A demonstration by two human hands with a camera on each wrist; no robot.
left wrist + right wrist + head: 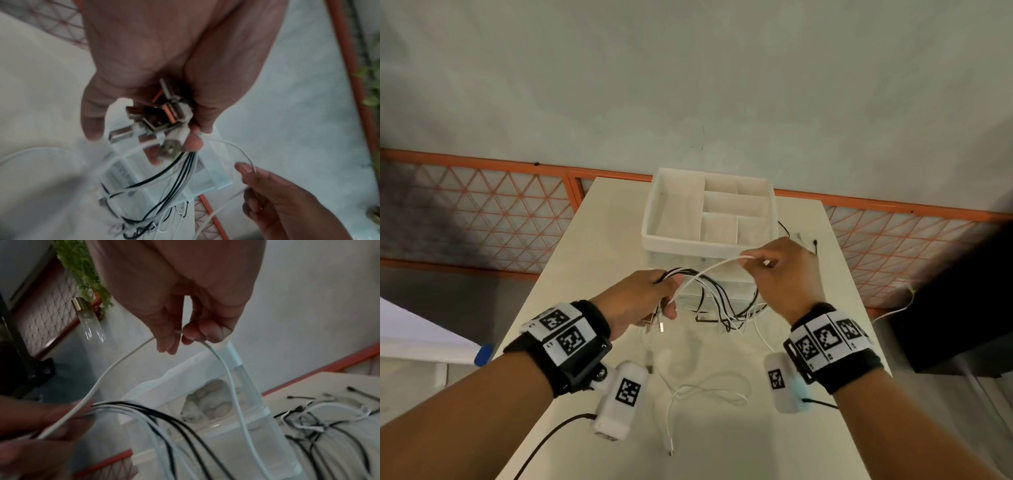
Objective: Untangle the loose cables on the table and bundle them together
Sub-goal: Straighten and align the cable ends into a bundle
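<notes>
My left hand [650, 298] grips a bunch of black and white cables [719, 298] just above the table; the left wrist view shows their metal USB plugs [162, 116] clustered in the fist [174, 129]. From that bunch a white cable [709, 270] arches up to my right hand [756, 260], which pinches it between thumb and fingers [185, 335]. Black and white loops [164, 426] hang from the left hand and trail onto the table. A loose white cable [702, 394] lies on the table near me.
A white organiser box [709, 212] with compartments on clear drawers stands at the table's far end. More cable ends [308, 415] lie to its right. The table [808, 445] is narrow, with an orange lattice railing [482, 212] beyond it.
</notes>
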